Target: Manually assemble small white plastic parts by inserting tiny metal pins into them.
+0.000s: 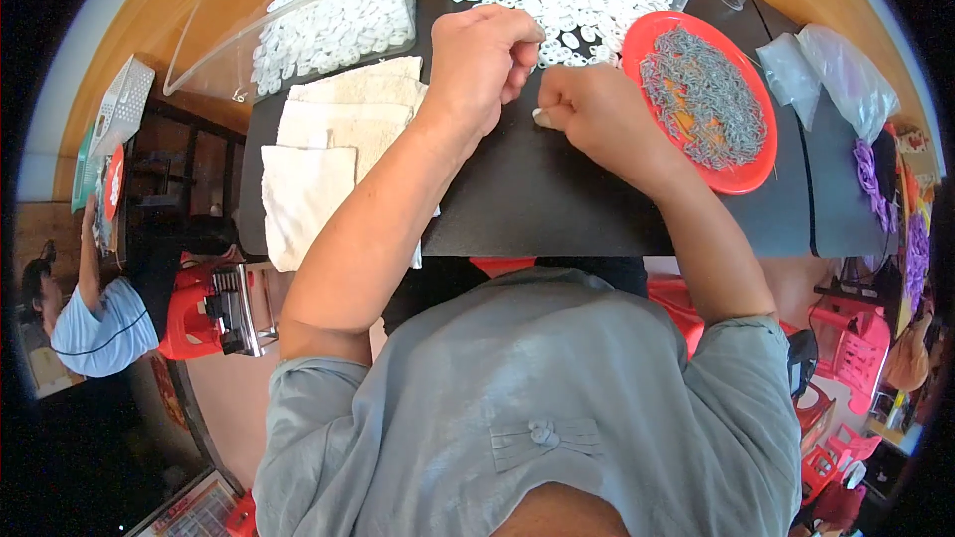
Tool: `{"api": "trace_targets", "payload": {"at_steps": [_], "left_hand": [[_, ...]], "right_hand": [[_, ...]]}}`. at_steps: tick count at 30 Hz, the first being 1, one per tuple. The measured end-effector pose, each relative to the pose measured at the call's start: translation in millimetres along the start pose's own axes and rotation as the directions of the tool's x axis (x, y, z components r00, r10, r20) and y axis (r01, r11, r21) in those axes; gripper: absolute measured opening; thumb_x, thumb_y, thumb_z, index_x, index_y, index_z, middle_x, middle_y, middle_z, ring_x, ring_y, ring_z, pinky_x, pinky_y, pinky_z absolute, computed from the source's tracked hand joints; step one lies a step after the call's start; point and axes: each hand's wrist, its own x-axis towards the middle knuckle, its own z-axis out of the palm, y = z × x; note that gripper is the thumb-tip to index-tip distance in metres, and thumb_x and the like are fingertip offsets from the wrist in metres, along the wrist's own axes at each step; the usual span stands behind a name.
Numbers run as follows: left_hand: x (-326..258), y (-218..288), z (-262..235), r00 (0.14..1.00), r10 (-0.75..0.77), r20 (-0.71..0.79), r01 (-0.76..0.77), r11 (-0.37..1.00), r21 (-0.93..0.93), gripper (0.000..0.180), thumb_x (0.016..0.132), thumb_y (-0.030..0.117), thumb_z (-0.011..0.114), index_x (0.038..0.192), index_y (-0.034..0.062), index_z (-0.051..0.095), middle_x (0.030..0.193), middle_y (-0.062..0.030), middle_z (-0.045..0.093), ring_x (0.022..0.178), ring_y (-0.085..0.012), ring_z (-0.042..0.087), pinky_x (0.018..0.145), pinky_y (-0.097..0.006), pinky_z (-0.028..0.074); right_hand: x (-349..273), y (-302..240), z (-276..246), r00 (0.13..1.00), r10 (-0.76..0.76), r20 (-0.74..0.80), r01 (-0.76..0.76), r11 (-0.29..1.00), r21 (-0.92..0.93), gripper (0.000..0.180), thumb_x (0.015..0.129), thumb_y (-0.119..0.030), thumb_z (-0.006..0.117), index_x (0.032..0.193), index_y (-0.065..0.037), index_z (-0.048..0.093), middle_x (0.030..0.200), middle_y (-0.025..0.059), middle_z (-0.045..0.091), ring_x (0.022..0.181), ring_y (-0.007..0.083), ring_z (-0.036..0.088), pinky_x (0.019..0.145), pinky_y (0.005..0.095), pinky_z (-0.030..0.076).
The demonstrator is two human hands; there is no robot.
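Observation:
My left hand (487,58) is raised above the dark table, its thumb and fingers curled in a pinch; whatever it holds, if anything, is hidden. Just right of it and slightly nearer, my right hand (600,119) is closed, with a small white piece (541,117) showing at its fingertips, too small to name. Beyond both hands lies a spread of small white oval plastic pieces (587,5) with holes in them. Close to my right hand stands a red plate (634,40) heaped with small grey metal screw-like pieces (701,99).
Folded cream cloths (308,189) lie on the table's (557,209) left side. Behind them stands a clear bin (410,0) of white pieces. Clear plastic bags (846,75) sit at the right edge. Another person (104,323) works at far left, and a pink chair (856,353) stands at right.

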Motion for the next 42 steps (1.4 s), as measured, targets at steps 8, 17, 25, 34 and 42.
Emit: {"api": "trace_targets", "payload": {"at_steps": [8, 17, 25, 34, 42], "left_hand": [[-3.7, -0.9, 2.7, 0.997, -0.032, 0.074, 0.034, 0.999, -0.034, 0.011, 0.077, 0.007, 0.06, 0.068, 0.0011, 0.059, 0.058, -0.0046, 0.053, 0.044, -0.0096, 0.045, 0.037, -0.024, 0.029], [-3.6, -4.3, 3.0, 0.988, -0.017, 0.156, 0.027, 0.997, -0.066, 0.012, 0.079, 0.005, 0.056, 0.072, -0.0031, 0.06, 0.06, -0.0076, 0.054, 0.044, -0.0107, 0.045, 0.036, -0.024, 0.029], [1.9, -12.5, 2.1, 0.985, -0.002, 0.175, 0.024, 0.992, -0.124, 0.019, 0.084, 0.015, 0.06, 0.079, -0.003, 0.062, 0.066, -0.011, 0.059, 0.05, -0.0181, 0.054, 0.044, -0.03, 0.042], [4.1, -12.3, 2.7, 0.972, -0.089, 0.219, 0.178, 0.885, -0.431, 0.044, 0.09, 0.038, 0.058, 0.103, -0.0038, 0.058, 0.086, -0.0147, 0.066, 0.079, -0.024, 0.064, 0.075, -0.038, 0.051], [7.8, -13.1, -1.8, 0.973, -0.085, 0.215, 0.176, 0.875, -0.452, 0.058, 0.088, 0.047, 0.058, 0.113, -0.0057, 0.053, 0.093, -0.0152, 0.064, 0.085, -0.0241, 0.062, 0.081, -0.037, 0.046]], "right_hand": [[3.7, 7.3, -9.0, 0.913, 0.096, -0.397, 0.109, 0.879, 0.464, 0.01, 0.086, -0.003, 0.063, 0.096, -0.002, 0.067, 0.072, -0.0024, 0.06, 0.066, 0.0047, 0.053, 0.057, 0.0202, 0.041], [1.5, 3.9, -15.8, 0.9, 0.052, -0.433, 0.172, 0.87, 0.463, 0.008, 0.085, -0.004, 0.065, 0.092, -0.003, 0.068, 0.072, -0.0005, 0.062, 0.064, 0.0045, 0.055, 0.055, 0.0211, 0.042], [1.9, 9.3, -16.0, 0.886, 0.002, -0.463, 0.148, 0.946, 0.287, 0.006, 0.086, -0.002, 0.064, 0.091, 0.001, 0.063, 0.075, 0.0, 0.062, 0.069, 0.0056, 0.054, 0.06, 0.0217, 0.044], [8.5, 5.6, -4.6, 0.7, -0.398, -0.593, 0.362, 0.913, -0.187, 0.017, 0.076, 0.005, 0.064, 0.091, -0.003, 0.064, 0.078, 0.0081, 0.061, 0.073, 0.0229, 0.06, 0.065, 0.0316, 0.048], [9.3, -7.2, -4.5, 0.711, -0.506, -0.488, 0.445, 0.862, -0.244, 0.024, 0.069, 0.006, 0.065, 0.09, -0.006, 0.064, 0.079, 0.0098, 0.06, 0.08, 0.03, 0.059, 0.069, 0.0381, 0.047]]}}
